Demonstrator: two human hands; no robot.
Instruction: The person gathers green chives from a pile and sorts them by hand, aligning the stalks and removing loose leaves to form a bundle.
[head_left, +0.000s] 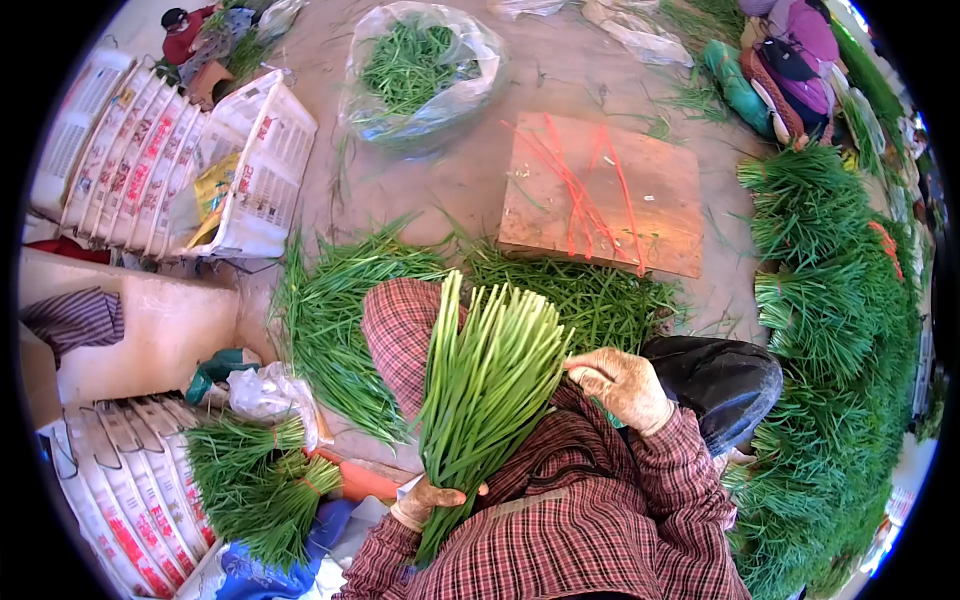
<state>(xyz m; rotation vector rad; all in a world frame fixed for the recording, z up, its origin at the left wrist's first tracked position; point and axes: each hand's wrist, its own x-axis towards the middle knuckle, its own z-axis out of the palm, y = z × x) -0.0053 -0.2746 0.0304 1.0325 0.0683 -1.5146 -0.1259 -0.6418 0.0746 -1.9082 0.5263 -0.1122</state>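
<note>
A thick bunch of garlic chives [495, 380] stands slantwise in front of my chest, pale cut ends up and green leaves down. My left hand [430, 503], in a light glove, is wrapped round its lower, leafy part. At the bunch's right edge is my right hand [625, 388], in a soiled glove, with its fingers pinched together. Whether a stalk sits between those fingertips I cannot make out. Loose chives [350, 310] lie in a heap on the floor before my knees, and another heap [580, 285] lies beside it, by the wooden board.
A wooden board [660, 210] with red ties [570, 185] lies ahead. Behind it stands a clear plastic bag [480, 50] of greens. Tied bunches [820, 300] are piled at right, others [260, 480] at left. White crates [270, 170] stand left. Other people [800, 60] sit farther off.
</note>
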